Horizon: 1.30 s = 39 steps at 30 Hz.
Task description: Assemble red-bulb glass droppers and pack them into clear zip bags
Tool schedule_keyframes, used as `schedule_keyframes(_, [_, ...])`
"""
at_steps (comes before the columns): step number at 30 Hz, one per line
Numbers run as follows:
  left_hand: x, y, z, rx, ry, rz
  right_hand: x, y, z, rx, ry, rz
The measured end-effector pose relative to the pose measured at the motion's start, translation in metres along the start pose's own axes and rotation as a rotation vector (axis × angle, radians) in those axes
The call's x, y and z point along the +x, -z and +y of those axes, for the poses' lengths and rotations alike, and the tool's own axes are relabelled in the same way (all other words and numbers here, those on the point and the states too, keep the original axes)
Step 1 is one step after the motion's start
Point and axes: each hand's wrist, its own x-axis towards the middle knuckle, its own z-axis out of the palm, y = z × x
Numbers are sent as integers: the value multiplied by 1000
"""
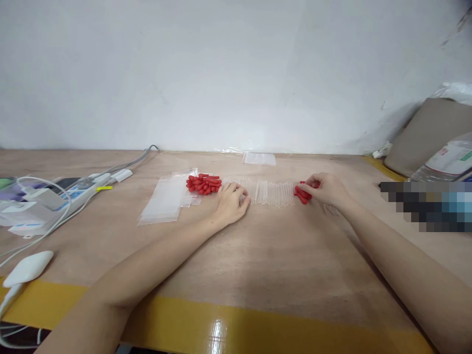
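Note:
A row of thin clear tubes [275,193] lies side by side across the middle of the table. My left hand [232,200] rests at the left end of this row, its fingers curled and closed over the tubes; what is between thumb and fingers is hidden. A large heap of red rubber bulbs [203,184] lies just left of that hand. At the row's right end, my right hand [324,189] is closed in a pinch on a red rubber bulb [314,185]. A few more red bulbs [303,195] lie under its fingertips.
Clear plastic bags [162,199] lie left of the heap, and another small bag [260,158] near the wall. A power strip [79,189] with chargers and cables occupies the left side. A grey container [424,135] and a plastic bottle [448,160] stand at right. Yellow tape [184,319] lines the front edge.

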Motion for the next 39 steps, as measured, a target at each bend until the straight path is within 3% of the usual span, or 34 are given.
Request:
schedule_keyframes(5, [34,-16,16,100,183,-85,-4,-6,-4,-89,-43,18])
schedule_keyframes(9, [53,-24,25,196,220,-137,-4,-10,-7,-182,-68,36])
schedule_keyframes(13, [61,-27,27,271,229,-207,-7,-9,-19,-291,-101,66])
schedule_keyframes(18, [66,-31,30,294,253,-261,-8,-10,-32,-433,-30,72])
schedule_keyframes(21, [66,-28,32,291,267,-243,-8,-16,-34,-311,18,116])
schedule_keyframes(24, [55,-17,29,251,187,-172,-14,-25,-39,-77,142,178])
schedule_keyframes(28, [21,-2,5,89,-75,-88,-31,-41,-58,115,348,210])
schedule_keyframes(33, [-18,7,-26,-102,-391,68,-50,-53,-79,272,482,113])
schedule_keyframes(39, [-20,9,-28,-160,-409,25,-56,-53,-82,253,563,63])
